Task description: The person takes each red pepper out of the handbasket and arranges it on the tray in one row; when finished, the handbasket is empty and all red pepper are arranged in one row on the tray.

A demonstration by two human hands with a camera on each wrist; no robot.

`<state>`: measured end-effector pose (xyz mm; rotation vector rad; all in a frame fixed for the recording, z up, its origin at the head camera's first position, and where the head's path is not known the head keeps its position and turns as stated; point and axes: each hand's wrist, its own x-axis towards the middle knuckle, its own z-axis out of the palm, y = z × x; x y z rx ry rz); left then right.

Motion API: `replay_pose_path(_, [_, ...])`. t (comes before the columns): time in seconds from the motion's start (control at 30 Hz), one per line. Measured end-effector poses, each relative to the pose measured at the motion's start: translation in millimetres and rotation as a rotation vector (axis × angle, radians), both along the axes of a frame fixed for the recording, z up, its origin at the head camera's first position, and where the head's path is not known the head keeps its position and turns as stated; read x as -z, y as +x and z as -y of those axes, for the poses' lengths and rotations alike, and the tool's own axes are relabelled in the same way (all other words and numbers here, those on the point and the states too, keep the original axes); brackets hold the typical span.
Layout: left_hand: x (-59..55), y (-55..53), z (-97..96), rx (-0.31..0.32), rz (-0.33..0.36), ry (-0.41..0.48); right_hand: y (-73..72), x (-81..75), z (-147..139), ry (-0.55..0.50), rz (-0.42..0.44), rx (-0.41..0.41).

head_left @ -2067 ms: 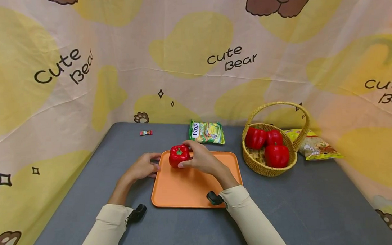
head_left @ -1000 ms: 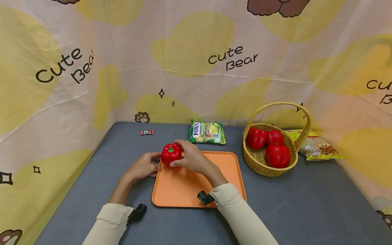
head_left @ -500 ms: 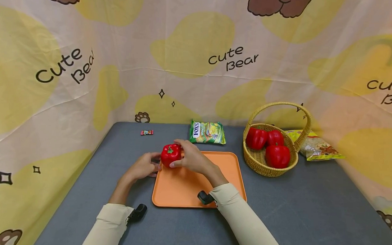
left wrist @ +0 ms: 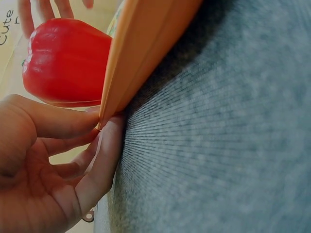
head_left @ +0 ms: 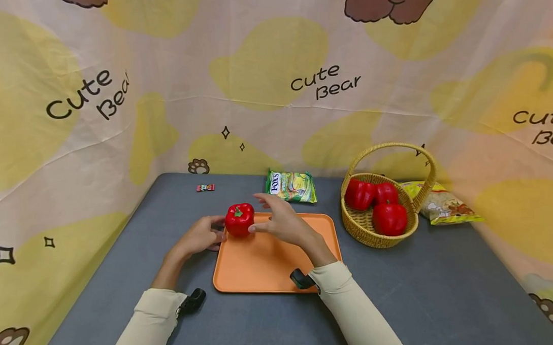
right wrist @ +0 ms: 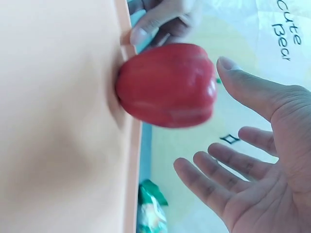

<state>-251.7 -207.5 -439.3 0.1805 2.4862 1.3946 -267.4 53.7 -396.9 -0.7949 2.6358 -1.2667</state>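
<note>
A red bell pepper [head_left: 239, 220] with a green stem stands upright in the far left corner of an orange tray [head_left: 261, 267]. My left hand [head_left: 200, 237] pinches the tray's left edge between thumb and fingers, as the left wrist view shows at the tray rim [left wrist: 141, 48]. Just right of the pepper, my right hand [head_left: 285, 224] is spread with fingers apart and holds nothing. In the right wrist view a gap shows between that hand [right wrist: 262, 170] and the pepper [right wrist: 167, 86].
A wicker basket [head_left: 363, 231] with 3 red bell peppers stands right of the tray. Behind it lies a yellow snack bag [head_left: 451, 205]. A green Fox's candy bag [head_left: 291, 186] lies beyond the tray, and a small red wrapped sweet [head_left: 206, 187] at the far left.
My right hand carried the pepper left to the tray's corner, then let go of it and drew back to the right. My left hand has stayed at the tray's edge.
</note>
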Motion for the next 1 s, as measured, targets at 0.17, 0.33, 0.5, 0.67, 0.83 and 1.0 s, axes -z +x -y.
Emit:
replay_pose_path(0.17, [2.3,-1.9,-0.2,-0.011,0.002,-0.013,5.1,-5.7,-23.2,-0.010,-0.042,0.006])
replay_pose_path(0.33, [3.9,-3.3,0.3,-0.010,0.002,-0.012,9.4,-9.4,-51.5,-0.002,-0.105,0.024])
replay_pose_path(0.5, [3.7,-3.2,0.3,-0.010,0.003,-0.008,12.1,-11.4,-82.2,-0.003,-0.154,0.053])
replay_pose_path(0.67, [2.5,-2.3,1.0,-0.006,0.005,-0.001,14.1,-15.8,-115.1,-0.001,-0.181,0.111])
replay_pose_path(0.83, [1.1,-0.7,1.1,-0.005,0.007,0.010,13.1,-23.8,-151.0,0.018,-0.190,0.182])
replay_pose_path(1.0, [0.3,0.3,0.4,0.005,0.003,0.014,13.7,-31.8,-189.6,0.015,-0.188,0.259])
